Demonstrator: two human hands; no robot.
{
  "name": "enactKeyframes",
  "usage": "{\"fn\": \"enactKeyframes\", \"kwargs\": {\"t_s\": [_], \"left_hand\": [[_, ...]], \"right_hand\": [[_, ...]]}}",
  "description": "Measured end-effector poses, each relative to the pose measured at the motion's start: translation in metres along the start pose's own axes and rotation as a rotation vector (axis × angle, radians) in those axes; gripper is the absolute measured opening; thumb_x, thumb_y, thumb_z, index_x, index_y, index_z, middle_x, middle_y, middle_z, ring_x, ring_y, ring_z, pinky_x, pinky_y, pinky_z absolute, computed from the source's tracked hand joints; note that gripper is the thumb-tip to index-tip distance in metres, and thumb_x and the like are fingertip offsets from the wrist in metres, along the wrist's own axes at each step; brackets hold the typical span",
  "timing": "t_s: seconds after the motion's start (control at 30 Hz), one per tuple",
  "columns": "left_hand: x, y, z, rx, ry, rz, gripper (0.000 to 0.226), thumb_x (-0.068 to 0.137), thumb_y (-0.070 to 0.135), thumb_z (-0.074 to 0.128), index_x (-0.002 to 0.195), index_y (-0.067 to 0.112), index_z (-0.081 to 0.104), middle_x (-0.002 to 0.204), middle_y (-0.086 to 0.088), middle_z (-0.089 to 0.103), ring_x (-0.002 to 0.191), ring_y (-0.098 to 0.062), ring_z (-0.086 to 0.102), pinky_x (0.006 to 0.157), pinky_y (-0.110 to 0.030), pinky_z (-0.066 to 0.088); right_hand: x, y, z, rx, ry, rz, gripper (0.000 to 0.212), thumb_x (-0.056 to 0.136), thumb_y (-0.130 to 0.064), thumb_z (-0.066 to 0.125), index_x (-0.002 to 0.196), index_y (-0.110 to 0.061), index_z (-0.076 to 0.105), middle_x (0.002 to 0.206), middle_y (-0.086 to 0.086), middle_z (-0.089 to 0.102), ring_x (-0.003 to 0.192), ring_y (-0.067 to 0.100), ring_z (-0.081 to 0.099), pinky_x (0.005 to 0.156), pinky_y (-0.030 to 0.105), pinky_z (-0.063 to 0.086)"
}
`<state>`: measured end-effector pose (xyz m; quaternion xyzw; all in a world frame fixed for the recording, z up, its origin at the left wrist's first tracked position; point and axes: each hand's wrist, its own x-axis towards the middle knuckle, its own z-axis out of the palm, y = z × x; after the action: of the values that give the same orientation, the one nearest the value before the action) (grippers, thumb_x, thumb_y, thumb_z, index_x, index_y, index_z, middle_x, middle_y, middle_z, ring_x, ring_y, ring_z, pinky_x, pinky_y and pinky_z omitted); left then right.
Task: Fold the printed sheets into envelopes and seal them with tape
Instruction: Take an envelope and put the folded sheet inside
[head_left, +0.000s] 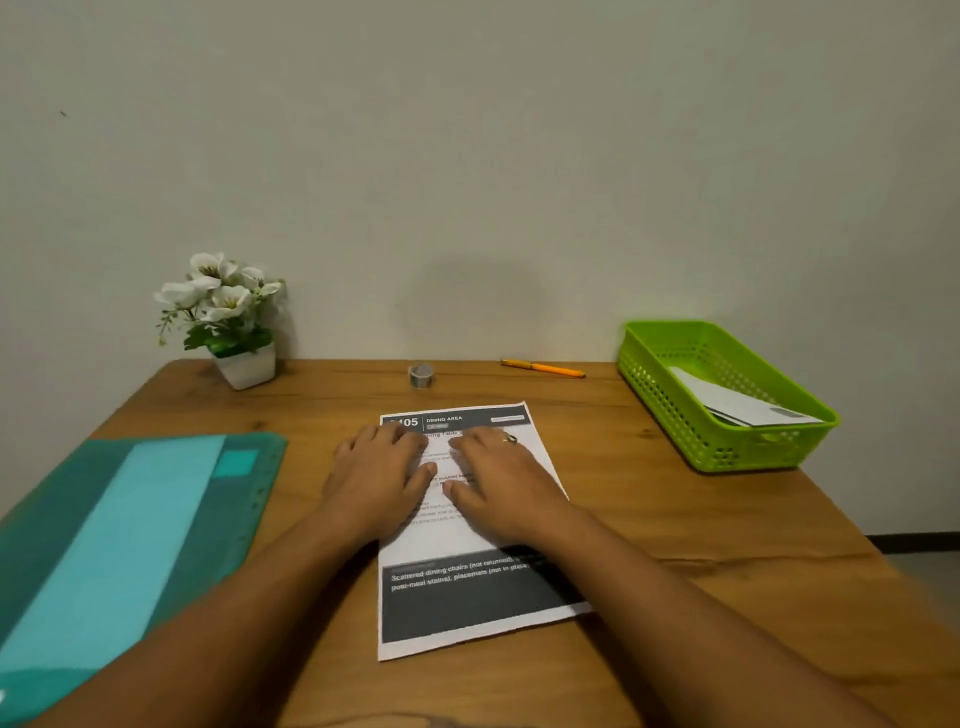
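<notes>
A printed sheet (467, 603) with dark header and footer bands lies flat on the wooden table (675, 545), a little turned. My left hand (376, 478) and my right hand (498, 480) rest palm down side by side on its upper half, fingers straight and pointing away from me. A ring shows on a finger of my right hand. A small roll of clear tape (421, 375) stands near the wall beyond the sheet. A folded white paper (737, 402) lies inside the green basket (670, 384) at the right.
A teal plastic folder (130, 540) covers the table's left side. A white pot of white flowers (228, 317) stands at the back left. An orange pen (543, 367) lies by the wall. The wall runs along the table's far edge.
</notes>
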<state>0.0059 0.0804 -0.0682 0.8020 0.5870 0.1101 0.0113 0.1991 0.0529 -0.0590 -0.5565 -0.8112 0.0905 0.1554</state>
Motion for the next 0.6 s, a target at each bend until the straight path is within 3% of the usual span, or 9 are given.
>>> {"fn": "enactKeyframes", "kwargs": {"t_s": [0.1,0.23,0.37,0.47,0.6], "left_hand": [[0.010,-0.009,0.001,-0.015,-0.029,-0.031,0.051,0.106,0.049,0.033,0.153,0.029,0.040,0.157,0.002,0.040,0.143,-0.021,0.035,0.115,-0.046,0.029],[0.023,-0.021,0.010,-0.001,-0.143,0.022,0.060,0.107,0.051,0.015,0.163,0.029,0.017,0.170,0.004,0.013,0.157,-0.020,0.008,0.125,-0.052,0.009],[0.024,-0.024,0.015,0.015,-0.140,0.033,0.060,0.107,0.050,0.013,0.163,0.029,0.011,0.171,0.006,0.007,0.157,-0.019,0.003,0.126,-0.050,0.005],[0.025,-0.024,0.016,0.030,-0.134,0.037,0.065,0.103,0.052,0.008,0.163,0.028,0.010,0.171,0.005,0.006,0.157,-0.018,0.002,0.126,-0.050,0.005],[0.025,-0.023,0.017,0.035,-0.131,0.019,0.062,0.107,0.050,0.015,0.164,0.025,0.010,0.171,0.003,0.005,0.157,-0.017,0.001,0.127,-0.049,0.003]], "right_hand": [[0.007,-0.009,0.016,-0.095,-0.075,-0.077,0.061,0.107,-0.041,0.039,0.159,-0.010,0.031,0.168,0.014,0.027,0.156,0.030,0.019,0.127,0.044,0.018],[0.013,-0.010,0.028,-0.108,-0.106,-0.134,0.065,0.106,-0.039,0.030,0.162,-0.006,0.023,0.171,0.015,0.019,0.159,0.028,0.010,0.129,0.045,0.009],[0.017,0.001,0.028,-0.138,-0.176,-0.116,0.077,0.106,-0.057,0.026,0.166,-0.012,0.006,0.174,0.006,0.000,0.160,0.019,-0.006,0.130,0.045,-0.002],[0.023,0.028,0.015,-0.157,-0.234,0.005,0.102,0.093,-0.084,0.014,0.166,-0.015,-0.003,0.174,0.002,-0.009,0.160,0.017,-0.011,0.130,0.046,-0.003],[0.026,0.076,-0.005,-0.218,-0.253,0.182,0.107,0.090,-0.088,0.011,0.165,-0.015,-0.006,0.173,0.002,-0.013,0.159,0.017,-0.012,0.129,0.046,-0.005]]}}
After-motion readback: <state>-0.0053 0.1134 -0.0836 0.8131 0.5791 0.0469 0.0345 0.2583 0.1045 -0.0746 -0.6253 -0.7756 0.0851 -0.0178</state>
